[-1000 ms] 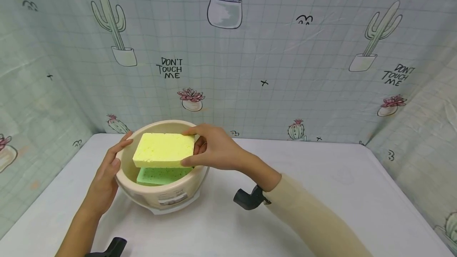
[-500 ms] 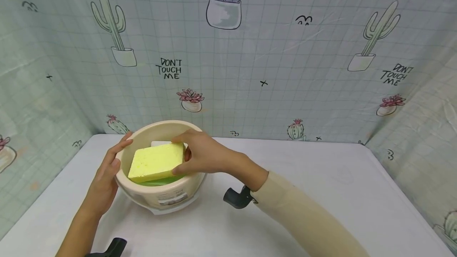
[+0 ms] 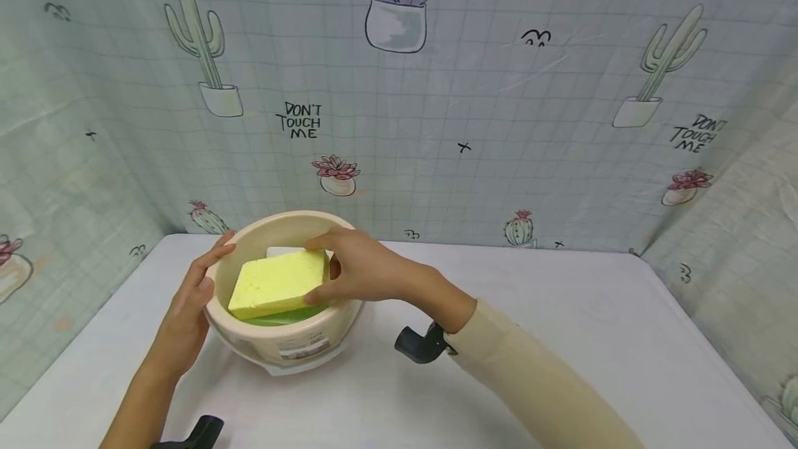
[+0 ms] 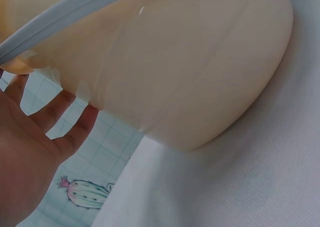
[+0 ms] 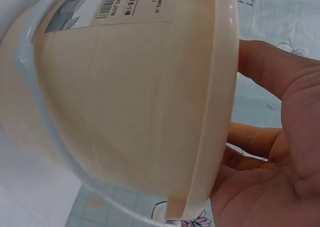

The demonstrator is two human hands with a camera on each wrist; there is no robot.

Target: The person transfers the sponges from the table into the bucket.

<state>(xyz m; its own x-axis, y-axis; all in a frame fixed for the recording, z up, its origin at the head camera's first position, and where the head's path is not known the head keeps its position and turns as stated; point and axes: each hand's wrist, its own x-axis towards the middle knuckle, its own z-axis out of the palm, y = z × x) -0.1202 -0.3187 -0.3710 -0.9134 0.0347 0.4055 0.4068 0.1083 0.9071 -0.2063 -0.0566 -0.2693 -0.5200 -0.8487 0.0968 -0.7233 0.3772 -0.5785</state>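
Right hand [image 3: 361, 272] pinches the yellow sponge [image 3: 278, 283] inside the bowl [image 3: 280, 345]; left hand [image 3: 187, 310], fingers spread, steadies the rim; open table [image 3: 561, 338] to the right.

Bright even light, soft shadows; head view sharp, edges bowed; wrist views close, slightly soft.

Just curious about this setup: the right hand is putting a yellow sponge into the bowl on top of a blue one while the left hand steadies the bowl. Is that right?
Nearly. The sponge underneath is green, not blue; the head view shows its edge below the yellow sponge. The rest holds: the right hand grips the yellow sponge inside the bowl, and the left hand rests against the bowl's side.
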